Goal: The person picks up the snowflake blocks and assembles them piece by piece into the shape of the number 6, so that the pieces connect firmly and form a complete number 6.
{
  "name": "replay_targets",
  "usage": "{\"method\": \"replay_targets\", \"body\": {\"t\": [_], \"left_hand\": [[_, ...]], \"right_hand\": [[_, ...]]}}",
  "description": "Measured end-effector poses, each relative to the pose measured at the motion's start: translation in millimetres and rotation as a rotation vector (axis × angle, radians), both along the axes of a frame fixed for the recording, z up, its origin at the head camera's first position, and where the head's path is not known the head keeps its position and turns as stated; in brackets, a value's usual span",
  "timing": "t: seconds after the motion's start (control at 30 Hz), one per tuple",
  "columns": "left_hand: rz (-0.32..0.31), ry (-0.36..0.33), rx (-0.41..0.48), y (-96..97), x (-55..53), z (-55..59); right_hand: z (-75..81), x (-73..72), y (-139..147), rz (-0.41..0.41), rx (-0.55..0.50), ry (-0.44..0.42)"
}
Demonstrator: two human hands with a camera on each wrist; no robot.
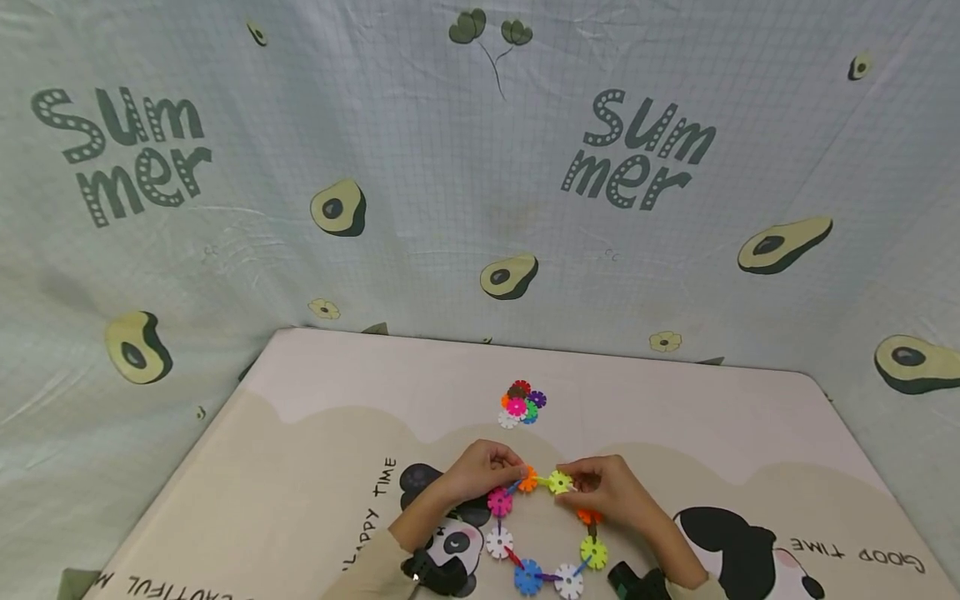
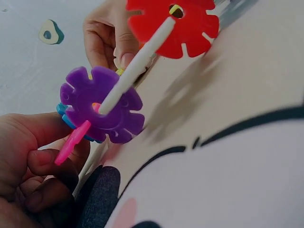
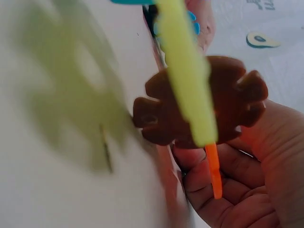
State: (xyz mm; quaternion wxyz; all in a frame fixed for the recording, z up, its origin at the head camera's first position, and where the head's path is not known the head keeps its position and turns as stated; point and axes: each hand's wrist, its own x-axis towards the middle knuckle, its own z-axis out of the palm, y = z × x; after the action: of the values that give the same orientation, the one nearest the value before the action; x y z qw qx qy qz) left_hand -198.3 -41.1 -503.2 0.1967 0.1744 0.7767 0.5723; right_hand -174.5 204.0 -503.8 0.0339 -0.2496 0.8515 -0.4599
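Observation:
Notched plastic snowflake discs are linked into a ring, which spans both hands over the table; its blue disc (image 1: 528, 577) is at the near side. My left hand (image 1: 483, 468) pinches the ring's upper left, by an orange disc (image 1: 528, 479) and a pink disc (image 1: 500, 502). At the upper right my right hand (image 1: 606, 490) grips the ring by a yellow-green disc (image 1: 559, 482). The left wrist view has a purple disc (image 2: 102, 104) and a red disc (image 2: 173, 28) in front of the fingers. A brown disc (image 3: 223, 102) partly hides the right fingers in the right wrist view.
A small pile of loose snowflake discs (image 1: 517, 406) in mixed colours lies beyond the hands. The table (image 1: 330, 375) has a printed cloth with pandas and lettering. Behind it hangs a pale curtain (image 1: 435, 167) with avocado prints.

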Motion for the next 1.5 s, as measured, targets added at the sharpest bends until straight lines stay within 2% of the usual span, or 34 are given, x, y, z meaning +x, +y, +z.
{"method": "replay_targets", "body": {"t": [0.13, 0.47, 0.67, 0.9, 1.03, 1.13, 1.2, 1.37, 1.43, 1.5], "left_hand": [[0.014, 0.001, -0.01, 1.3, 1.4, 1.7], [0.019, -0.01, 0.004, 2.5, 1.6, 4.6], [-0.006, -0.021, -0.001, 2.3, 0.6, 6.1], [-0.034, 0.076, -0.059, 3.3, -4.2, 5.9], [0.014, 0.14, -0.097, 0.8, -3.9, 2.4], [0.055, 0.179, -0.127, -5.3, 0.3, 1.4], [0.064, 0.186, -0.137, -10.6, 4.6, 1.0], [0.048, 0.151, -0.122, -22.2, 15.5, 3.7], [0.044, 0.148, -0.127, -24.9, 18.1, 4.8], [0.041, 0.164, -0.145, -26.6, 19.5, 4.5]], "right_hand": [[-2.4, -0.3, 1.5, 0.004, 0.01, 0.003], [-5.2, 1.3, 0.7, -0.027, -0.048, 0.036], [-2.6, -0.4, -0.6, -0.044, -0.063, 0.043], [2.3, -2.7, 0.3, -0.072, -0.092, -0.078], [-0.4, -1.3, 0.4, -0.071, -0.09, -0.09], [-1.8, 1.3, -1.0, -0.122, -0.062, -0.09], [-1.4, 3.4, -2.9, -0.184, -0.052, -0.121], [1.6, 8.5, -6.4, -0.331, -0.072, -0.224], [2.6, 10.6, -5.4, -0.336, -0.082, -0.253], [2.9, 12.4, -3.0, -0.297, -0.088, -0.278]]}}
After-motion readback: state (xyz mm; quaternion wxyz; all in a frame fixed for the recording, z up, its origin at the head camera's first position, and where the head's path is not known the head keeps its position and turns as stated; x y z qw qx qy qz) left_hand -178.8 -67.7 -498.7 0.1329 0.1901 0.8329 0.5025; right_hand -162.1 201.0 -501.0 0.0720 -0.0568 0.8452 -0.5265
